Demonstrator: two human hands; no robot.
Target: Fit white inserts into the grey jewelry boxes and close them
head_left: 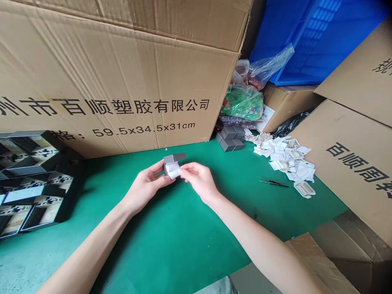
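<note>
A small grey box (pixel 174 158) with its lid open is held above the green table (pixel 171 241). My left hand (pixel 147 185) grips it from the left and below. My right hand (pixel 196 177) pinches a white insert (pixel 173 169) that sits in the box's opening, fingertips pressed on its right end. Both hands are closed around these parts. The inside of the box is mostly hidden by the insert.
A big cardboard carton (pixel 116 73) stands behind the hands. Black trays of packed items (pixel 30 179) lie at left. Several grey boxes (pixel 230 138), a heap of white inserts (pixel 288 157), tweezers (pixel 274 182), plastic bags (pixel 245 98), a blue crate (pixel 312 36) and more cartons (pixel 352 163) are at right.
</note>
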